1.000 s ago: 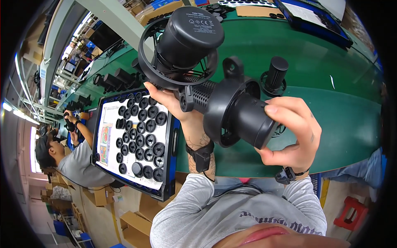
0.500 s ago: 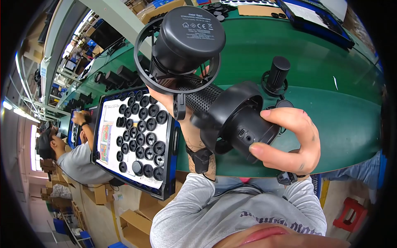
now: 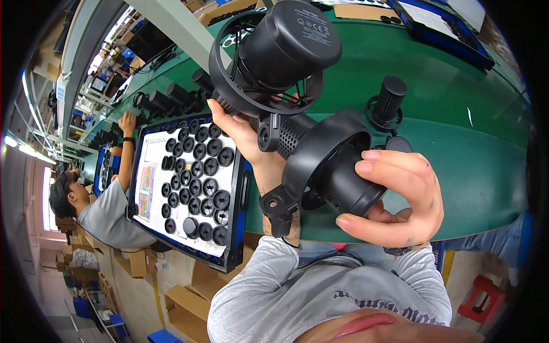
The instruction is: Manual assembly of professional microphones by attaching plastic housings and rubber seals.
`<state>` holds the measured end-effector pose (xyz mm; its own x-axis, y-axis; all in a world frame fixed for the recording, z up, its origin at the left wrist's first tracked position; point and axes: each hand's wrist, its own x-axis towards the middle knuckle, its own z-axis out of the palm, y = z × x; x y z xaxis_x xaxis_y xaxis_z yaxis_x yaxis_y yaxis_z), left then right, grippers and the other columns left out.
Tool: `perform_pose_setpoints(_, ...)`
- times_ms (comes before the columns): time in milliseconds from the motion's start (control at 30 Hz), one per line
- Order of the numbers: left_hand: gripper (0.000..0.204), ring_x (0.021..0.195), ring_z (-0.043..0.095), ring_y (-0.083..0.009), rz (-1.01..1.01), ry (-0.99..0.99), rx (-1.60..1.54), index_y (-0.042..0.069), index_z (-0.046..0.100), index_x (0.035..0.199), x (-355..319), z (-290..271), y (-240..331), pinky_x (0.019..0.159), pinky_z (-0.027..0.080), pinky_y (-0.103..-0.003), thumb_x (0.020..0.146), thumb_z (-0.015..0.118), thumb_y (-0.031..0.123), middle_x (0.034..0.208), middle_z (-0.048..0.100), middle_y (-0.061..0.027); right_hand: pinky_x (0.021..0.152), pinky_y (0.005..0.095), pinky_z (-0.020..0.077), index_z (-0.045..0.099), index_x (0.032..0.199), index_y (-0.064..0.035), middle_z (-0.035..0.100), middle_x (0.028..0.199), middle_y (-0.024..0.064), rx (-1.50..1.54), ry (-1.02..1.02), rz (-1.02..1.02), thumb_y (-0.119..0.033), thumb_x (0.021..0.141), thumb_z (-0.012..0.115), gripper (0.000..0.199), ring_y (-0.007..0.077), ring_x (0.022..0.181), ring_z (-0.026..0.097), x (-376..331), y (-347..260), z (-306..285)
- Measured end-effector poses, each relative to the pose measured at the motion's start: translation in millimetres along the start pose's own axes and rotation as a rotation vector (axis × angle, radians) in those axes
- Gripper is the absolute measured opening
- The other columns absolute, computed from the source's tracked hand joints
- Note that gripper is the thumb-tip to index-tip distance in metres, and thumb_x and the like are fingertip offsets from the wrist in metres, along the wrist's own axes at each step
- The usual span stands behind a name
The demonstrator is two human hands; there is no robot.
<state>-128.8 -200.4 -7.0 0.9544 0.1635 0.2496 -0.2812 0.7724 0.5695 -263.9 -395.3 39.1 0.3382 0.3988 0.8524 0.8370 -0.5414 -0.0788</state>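
Note:
Two black microphones, each in a round shock-mount ring, are held up over the green table (image 3: 457,166). My left hand (image 3: 247,137) is closed around the body of the upper microphone (image 3: 286,54), whose flat printed base faces up; some fingers are hidden behind it. The lower microphone (image 3: 346,186) tilts down to the right, its perforated body passing behind the upper ring. My right hand (image 3: 409,197) grips its base end between thumb and fingers. A hinged bracket (image 3: 279,211) sticks out from the lower ring. Whether the two microphones touch cannot be told.
A third microphone (image 3: 390,100) stands in its mount at the right. On the left, a blue-edged tray (image 3: 243,200) carries several round black parts (image 3: 209,186) on white paper. More microphones (image 3: 180,94) line the table beyond it. A co-worker (image 3: 108,211) sits at the far left.
The lower microphone has turned in my right hand; its ports have rotated mostly out of sight and the ring's bracket shows. The upper microphone has shifted right. The co-worker's arm has reached outward.

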Motion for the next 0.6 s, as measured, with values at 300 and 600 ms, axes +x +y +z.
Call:
perform_pose_setpoints(300, 0.065, 0.078, 0.056, -0.0217, 0.092, 0.065, 0.005, 0.011, 0.054, 0.118, 6, -10, -6, 0.073, 0.052, -0.043, 0.087, 0.047, 0.068, 0.088, 0.056, -0.0052, 0.066, 0.0355, 0.0514, 0.07, 0.087, -0.0246, 0.06, 0.11, 0.0117, 0.029, -0.013, 0.045, -0.002, 0.036, 0.067, 0.056, 0.0306, 0.094, 0.062, 4, -6, 6)
perform_pose_setpoints(600, 0.063, 0.092, 0.057, -0.0234, -0.13, -0.219, -0.219, 0.011, 0.056, 0.115, 3, -14, -4, 0.088, 0.049, -0.049, 0.085, 0.051, 0.067, 0.092, 0.057, -0.0045, 0.056, 0.0338, 0.037, 0.067, 0.081, -0.0229, 0.065, 0.098, 0.0106, 0.064, 0.223, -0.227, -0.021, 0.056, 0.068, 0.025, 0.0298, 0.089, 0.061, 3, 3, 24)
